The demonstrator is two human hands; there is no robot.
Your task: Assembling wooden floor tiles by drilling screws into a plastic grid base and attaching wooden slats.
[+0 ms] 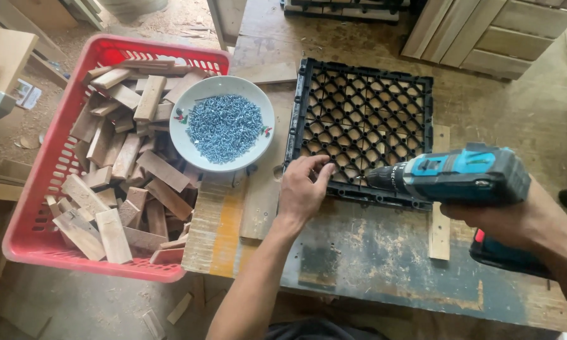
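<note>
The left hand (302, 192) lies with fingers loosely curled, fingertips pressing on the near left edge of a black plastic grid tile (362, 119) that sits flat on the worn wooden counter (372, 258), just past centre toward twelve o'clock. The right hand (504, 220) is closed around the grip of a teal and black cordless drill (453, 176), held sideways with its chuck pointing toward nine o'clock, the tip just above the tile's near edge and close beside the left fingertips. Under the tile's right side a thin wooden slat (440, 226) runs toward six o'clock. At ten o'clock from the left hand, a white dish (189, 135) heaped with small silvery screws (223, 126) rests half on the counter's corner and half on the rim of a red plastic basket (31, 208), which is packed with short wooden offcuts (123, 170) at nine o'clock. Pale wooden slat panels (491, 31) lie at one o'clock, well apart from the tile, with sawdust on the floor beyond the basket.
</note>
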